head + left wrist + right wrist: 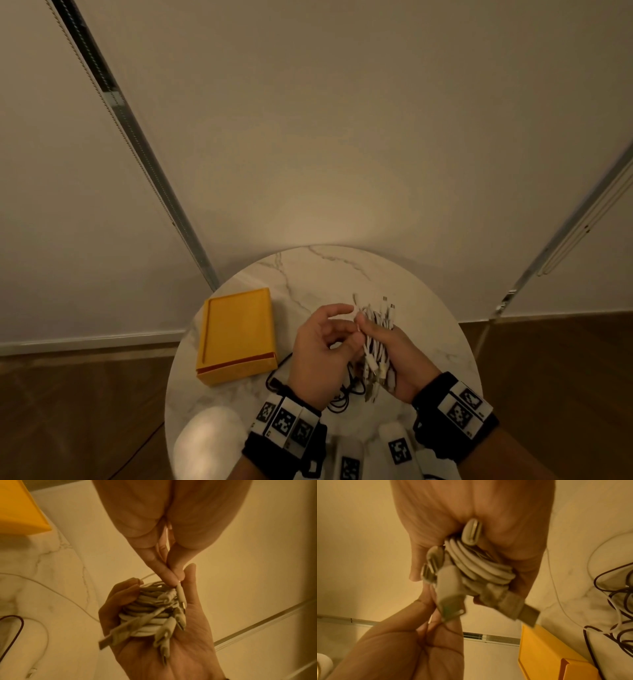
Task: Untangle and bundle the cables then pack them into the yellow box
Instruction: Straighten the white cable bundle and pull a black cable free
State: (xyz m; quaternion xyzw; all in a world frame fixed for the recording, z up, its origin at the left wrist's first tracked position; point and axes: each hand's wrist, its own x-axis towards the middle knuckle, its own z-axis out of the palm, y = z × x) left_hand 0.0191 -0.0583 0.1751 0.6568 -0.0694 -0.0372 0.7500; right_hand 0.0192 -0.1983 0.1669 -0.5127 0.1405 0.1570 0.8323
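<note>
My right hand [399,356] grips a coiled bundle of white cables [376,329] above the round marble table [329,270]; several plugs stick out of the bundle's ends. My left hand [352,320] is right beside it, and in the left wrist view its thumb and forefinger pinch one white plug end [179,588] at the top of the white bundle [150,614]. The yellow box [236,337] lies on the table to the left of both hands, lid on. The right wrist view shows the white bundle [481,563] close up in my right palm.
Loose black cables [339,394] lie tangled on the table beneath my hands, with a thin white cable [559,601] among the black cables [618,601]. White tagged objects [399,445] stand at the table's near edge. A wall rises behind the table.
</note>
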